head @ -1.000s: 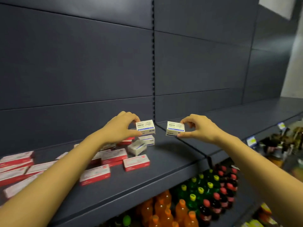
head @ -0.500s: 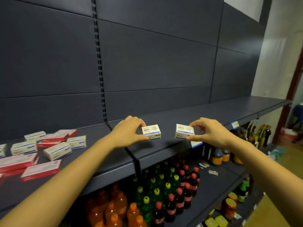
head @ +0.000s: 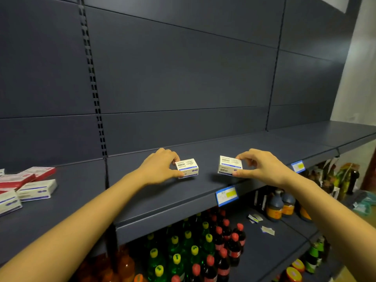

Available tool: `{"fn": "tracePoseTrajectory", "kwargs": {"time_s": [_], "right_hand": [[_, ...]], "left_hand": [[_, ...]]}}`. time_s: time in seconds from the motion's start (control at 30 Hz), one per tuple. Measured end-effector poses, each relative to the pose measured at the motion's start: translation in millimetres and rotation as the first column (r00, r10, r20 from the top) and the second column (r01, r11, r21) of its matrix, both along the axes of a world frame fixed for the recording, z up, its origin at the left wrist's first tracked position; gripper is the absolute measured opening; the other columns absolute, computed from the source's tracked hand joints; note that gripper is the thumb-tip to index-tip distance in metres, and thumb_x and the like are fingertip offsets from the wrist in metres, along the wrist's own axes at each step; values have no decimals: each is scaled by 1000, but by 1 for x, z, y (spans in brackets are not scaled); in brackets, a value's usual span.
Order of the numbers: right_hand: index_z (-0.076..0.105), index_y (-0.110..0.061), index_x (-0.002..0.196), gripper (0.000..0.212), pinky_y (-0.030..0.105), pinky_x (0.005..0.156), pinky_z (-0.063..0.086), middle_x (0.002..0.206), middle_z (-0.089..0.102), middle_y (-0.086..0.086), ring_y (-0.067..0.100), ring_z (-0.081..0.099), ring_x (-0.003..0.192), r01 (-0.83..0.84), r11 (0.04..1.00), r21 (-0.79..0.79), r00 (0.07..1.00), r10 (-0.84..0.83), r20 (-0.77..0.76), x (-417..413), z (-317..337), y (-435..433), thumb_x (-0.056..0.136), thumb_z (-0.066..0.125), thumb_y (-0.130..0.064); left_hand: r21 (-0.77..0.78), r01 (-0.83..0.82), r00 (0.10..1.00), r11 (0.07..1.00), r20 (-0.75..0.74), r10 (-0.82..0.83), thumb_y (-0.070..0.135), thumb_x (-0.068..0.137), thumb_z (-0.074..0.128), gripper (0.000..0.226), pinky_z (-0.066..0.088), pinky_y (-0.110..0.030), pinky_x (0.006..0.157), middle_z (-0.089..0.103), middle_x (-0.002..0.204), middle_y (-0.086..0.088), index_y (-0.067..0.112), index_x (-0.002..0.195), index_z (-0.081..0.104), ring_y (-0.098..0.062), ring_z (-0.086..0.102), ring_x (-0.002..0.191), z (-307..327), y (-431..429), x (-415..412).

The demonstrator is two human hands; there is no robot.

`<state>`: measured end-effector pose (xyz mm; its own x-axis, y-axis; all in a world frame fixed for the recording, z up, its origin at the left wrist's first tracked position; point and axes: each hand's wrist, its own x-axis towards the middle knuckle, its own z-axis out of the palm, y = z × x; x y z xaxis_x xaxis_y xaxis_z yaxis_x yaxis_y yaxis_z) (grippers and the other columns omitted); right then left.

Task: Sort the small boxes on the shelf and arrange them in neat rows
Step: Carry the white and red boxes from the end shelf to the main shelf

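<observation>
Both hands have shifted right along the shelf [head: 162, 202] since 1 s ago. They were at the loose pile then; now they're past the slotted upright [head: 94, 92], in the next bay. Same boxes held.

Near, bottom of frame: lower shelf stocked with orange bottles [head: 126, 268], green bottles with yellow caps [head: 175, 259] and dark bottles with red caps [head: 223, 259]. Right of those are dark jugs with orange labels [head: 274, 206]. Both bare forearms come up from the bottom corners.

Shelf front edge: blue/yellow price tag [head: 226, 195] below the right hand, second tag [head: 298, 166] further right.

Mid:
- left hand [head: 159, 169]: grip narrow, thumb under and fingertips on top, pinching the left paper-clip box [head: 188, 167] by its left end.
- right hand [head: 264, 167]: grip narrow, thumb and fingertips pinching the right paper-clip box [head: 228, 165] by its right end.
- The two boxes are side by side at centre frame, a clear gap between them, printed tops up, low over the shelf. Can't tell whether either one touches it.

Left edge of frame: rest of the pile, unsorted. White-and-blue boxes [head: 36, 190] are in front, red-and-white boxes [head: 37, 173] behind, lying at mixed angles, some overlapping.

Far: dark back panel [head: 183, 78].
</observation>
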<state>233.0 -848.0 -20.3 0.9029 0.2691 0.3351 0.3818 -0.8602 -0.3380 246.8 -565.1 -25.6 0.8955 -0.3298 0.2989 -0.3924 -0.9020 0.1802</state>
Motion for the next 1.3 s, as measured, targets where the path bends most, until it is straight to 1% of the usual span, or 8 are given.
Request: {"fn": "tracePoseTrajectory", "kwargs": {"time_s": [0.2,0.43,0.53,0.67,0.77,0.93,1.13,1.3], "right_hand": [[58,-27,117,46,31,77,46,85,47,-16,7,48,81,-131,991,-19,991,131,-19,59,0,-5,77,68,-46],[60,-29,111,39,19,64,35,80,46,-15,4,46,73,-326,945,-1,943,325,-76,103,-6,-7,76,69,-44],[59,-30,112,39,19,66,37,84,49,-15,5,48,77,-414,910,-15,906,410,-107,119,-5,-4,77,69,-45],[59,-36,107,37,28,73,44,88,52,-12,8,50,80,-497,867,-47,861,485,-155,133,-9,1,75,67,-52],[58,-37,107,42,35,79,47,94,56,-8,10,52,83,-539,836,-107,835,512,-202,139,-15,4,72,64,-60],[42,-38,109,56,26,71,42,88,48,-15,9,51,84,-526,841,-127,850,517,-99,136,-3,14,67,52,-74],[51,-32,114,31,24,69,37,99,53,-12,1,44,70,-662,732,-161,717,681,150,111,17,60,88,53,-48],[50,-29,120,30,24,77,41,115,54,-12,4,44,94,-777,591,-217,560,806,191,72,18,116,92,49,-40]], "left_hand": [[-62,-71,992,996,-110,64,37,81,66,39,43,-35,92,59,117,-2,14,112,57,-18,46,108,-1,-5,26],[-120,-89,964,989,-261,55,27,83,66,36,36,-2,68,60,112,-3,9,113,58,-10,51,94,-2,-20,20],[-132,-138,959,982,-265,99,29,83,66,36,36,-2,72,59,116,-1,11,114,58,-6,49,93,-1,-26,17],[-152,-270,938,951,-265,224,39,80,67,52,37,-9,81,50,117,9,18,125,50,-6,45,107,0,-32,5],[-250,-351,927,903,-227,298,42,80,65,46,38,-7,74,54,112,9,20,119,54,-8,49,105,0,-35,-5],[-292,-516,841,805,8,542,41,83,61,30,46,-24,83,63,103,6,19,104,63,-12,57,97,0,-30,-30],[-110,-753,614,649,237,753,40,89,53,33,47,-34,90,63,115,0,17,112,59,-19,55,107,4,-16,-80],[-14,-862,478,507,314,821,42,88,51,39,44,-34,90,61,121,-1,17,117,57,-20,54,113,2,1,-137]]}}
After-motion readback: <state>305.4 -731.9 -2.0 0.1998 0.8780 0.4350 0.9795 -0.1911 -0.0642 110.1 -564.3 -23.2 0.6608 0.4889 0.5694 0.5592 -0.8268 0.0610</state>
